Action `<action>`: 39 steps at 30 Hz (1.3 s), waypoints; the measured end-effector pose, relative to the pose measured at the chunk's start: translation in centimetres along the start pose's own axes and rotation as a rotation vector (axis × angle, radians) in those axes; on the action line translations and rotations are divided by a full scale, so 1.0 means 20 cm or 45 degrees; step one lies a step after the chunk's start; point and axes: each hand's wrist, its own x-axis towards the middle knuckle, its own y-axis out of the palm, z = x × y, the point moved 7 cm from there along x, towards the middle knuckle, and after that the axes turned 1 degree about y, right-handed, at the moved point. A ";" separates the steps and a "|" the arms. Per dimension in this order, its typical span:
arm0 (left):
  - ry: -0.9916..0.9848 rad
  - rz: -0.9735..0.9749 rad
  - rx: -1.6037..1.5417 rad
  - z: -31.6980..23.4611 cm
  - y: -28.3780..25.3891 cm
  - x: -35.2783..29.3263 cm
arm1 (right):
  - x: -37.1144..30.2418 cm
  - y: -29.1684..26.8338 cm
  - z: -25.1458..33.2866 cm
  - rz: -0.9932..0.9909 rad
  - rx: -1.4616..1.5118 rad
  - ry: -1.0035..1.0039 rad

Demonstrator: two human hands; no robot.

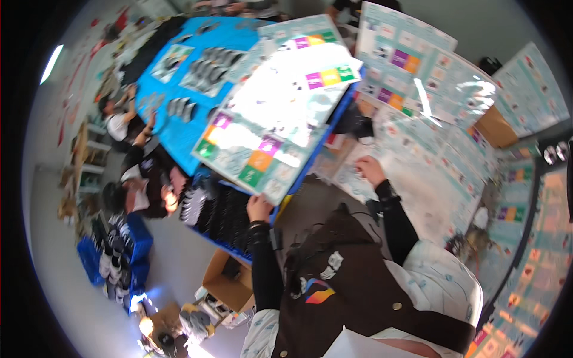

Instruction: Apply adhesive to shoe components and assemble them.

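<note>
My left hand point(259, 209) grips the near corner of a large glossy printed sheet point(268, 137) with green, orange and purple squares along its edges. The sheet is lifted and tilted over the blue table point(173, 125). My right hand point(370, 169) rests with fingers down on a pale printed sheet point(418, 191) lying flat to the right. Whether it grips that sheet I cannot tell. Both arms wear black sleeves, and a brown vest shows below them.
A blue crate point(218, 215) of black items stands under the lifted sheet. A cardboard box point(227, 280) sits on the floor. Other people point(140, 179) work at the blue table's left side. More printed sheets point(430, 83) cover the right.
</note>
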 end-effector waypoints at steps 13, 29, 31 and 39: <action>-0.431 0.083 -0.166 0.33 -0.58 -0.67 | 0.62 -0.51 0.08 -1.002 -0.838 0.165; 0.468 0.214 1.078 -0.15 0.11 -0.87 | -0.21 -0.41 0.42 -0.351 -1.155 -0.499; 1.004 0.360 1.335 -0.52 0.71 -1.06 | -0.52 -0.22 0.48 -0.005 -1.082 -0.751; 0.797 1.182 1.458 -0.23 1.14 -1.29 | -1.26 0.22 0.49 0.263 -0.672 -1.013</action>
